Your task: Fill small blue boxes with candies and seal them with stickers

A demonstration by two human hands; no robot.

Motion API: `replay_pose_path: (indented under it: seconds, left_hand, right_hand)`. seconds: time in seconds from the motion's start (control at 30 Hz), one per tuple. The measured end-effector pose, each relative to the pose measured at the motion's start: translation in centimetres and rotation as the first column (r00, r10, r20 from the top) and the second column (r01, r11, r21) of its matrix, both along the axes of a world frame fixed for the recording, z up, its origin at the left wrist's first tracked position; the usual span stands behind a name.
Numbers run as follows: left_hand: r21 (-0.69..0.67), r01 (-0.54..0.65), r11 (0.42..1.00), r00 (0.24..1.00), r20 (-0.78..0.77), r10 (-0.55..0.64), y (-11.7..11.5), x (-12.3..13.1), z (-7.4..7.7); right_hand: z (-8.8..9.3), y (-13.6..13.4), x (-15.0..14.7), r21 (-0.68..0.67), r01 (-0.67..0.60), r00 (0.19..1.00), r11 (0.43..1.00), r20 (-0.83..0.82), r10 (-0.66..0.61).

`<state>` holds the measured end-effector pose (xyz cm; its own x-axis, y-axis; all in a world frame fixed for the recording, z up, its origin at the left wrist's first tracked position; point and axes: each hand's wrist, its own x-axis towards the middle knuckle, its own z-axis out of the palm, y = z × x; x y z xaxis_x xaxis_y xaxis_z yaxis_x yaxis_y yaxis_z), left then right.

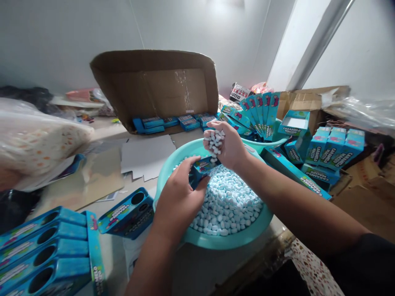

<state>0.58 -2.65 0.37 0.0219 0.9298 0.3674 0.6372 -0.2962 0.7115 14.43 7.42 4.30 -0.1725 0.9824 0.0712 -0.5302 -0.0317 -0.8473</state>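
Note:
My left hand [182, 193] grips a small blue candy box [203, 165] and tilts it over a turquoise basin [168, 164]. Cupped above the box's end, my right hand [226, 146] holds a handful of small pale candies [215, 142]; a few sit at the box's edge below the fingers. Loose candies [228, 201] of the same pale blue and white fill the basin. Beside the basin on the left lies a blue carton with round holes [126, 213]. How far the box in my left hand is filled is hidden.
Several blue cartons with round holes [46, 250] stand at the lower left. A tilted brown cardboard box [173, 90] holds blue packs at the back. More blue boxes [333, 148] stand at the right, and a second turquoise basin [277, 142] sits behind. White card sheets [148, 154] lie left of the candies.

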Motion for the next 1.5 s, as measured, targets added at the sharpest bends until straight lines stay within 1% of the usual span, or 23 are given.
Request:
replay_pose_path:
  seconds: [0.17,0.33,0.5,0.67,0.73,0.8,0.93,1.0,1.07,1.2,1.33,1.43,1.5]
  left_hand:
    - [-0.016,-0.016,1.000,1.000,0.003,0.017,0.0,0.0,0.0]
    - [-0.002,-0.014,1.000,1.000,-0.007,0.014,-0.2,0.0,0.1]
    - [-0.005,-0.031,0.999,0.999,0.006,0.031,-0.2,0.1,0.1]
    - [0.000,-0.110,0.994,0.993,0.053,0.109,0.0,0.0,0.2]
    - [0.008,-0.161,0.987,0.984,0.079,0.160,0.0,-0.1,0.2]
    - [0.033,-0.222,0.974,0.971,0.102,0.218,0.0,-0.2,0.2]
    - [0.062,-0.291,0.955,0.952,0.121,0.282,-0.1,-0.3,0.3]
    - [0.053,-0.301,0.952,0.949,0.115,0.293,-0.1,-0.3,0.3]
    - [0.043,-0.310,0.950,0.946,0.110,0.304,-0.1,-0.3,0.3]
    - [0.046,-0.320,0.946,0.944,0.105,0.314,-0.1,-0.2,0.3]
    - [0.069,-0.324,0.943,0.943,0.105,0.317,-0.2,-0.2,0.2]
    - [0.074,-0.313,0.947,0.947,0.097,0.305,-0.2,-0.2,0.2]
    - [0.073,-0.305,0.949,0.951,0.084,0.299,-0.2,-0.2,0.2]
  right_hand:
    - [0.3,-0.2,0.0,0.009,-0.030,1.000,1.000,0.002,0.030]
    - [0.2,-0.3,0.1,0.071,-0.066,0.998,0.995,0.018,0.064]
    - [0.1,-0.6,0.2,0.158,-0.056,0.994,0.986,0.103,0.040]
    - [-0.1,-0.8,0.0,0.295,-0.054,0.970,0.954,0.243,-0.020]
    - [-0.3,-0.8,-0.2,0.353,-0.061,0.939,0.934,0.338,-0.067]
    - [-0.7,-0.8,-0.3,0.426,-0.085,0.882,0.900,0.452,-0.131]
    - [-1.2,-1.1,-0.4,0.541,-0.233,0.718,0.808,0.656,-0.232]
    - [-1.2,-1.1,-0.3,0.565,-0.271,0.649,0.779,0.705,-0.286]
    - [-1.2,-0.9,-0.1,0.571,-0.240,0.621,0.785,0.712,-0.328]
    - [-1.2,-0.4,0.2,0.542,-0.170,0.606,0.823,0.716,-0.346]
    - [-1.3,-0.3,0.5,0.550,-0.089,0.573,0.831,0.710,-0.409]
    - [-1.2,-0.5,0.5,0.540,-0.070,0.598,0.839,0.696,-0.398]
    - [-1.3,-0.6,0.4,0.529,-0.096,0.612,0.843,0.700,-0.369]
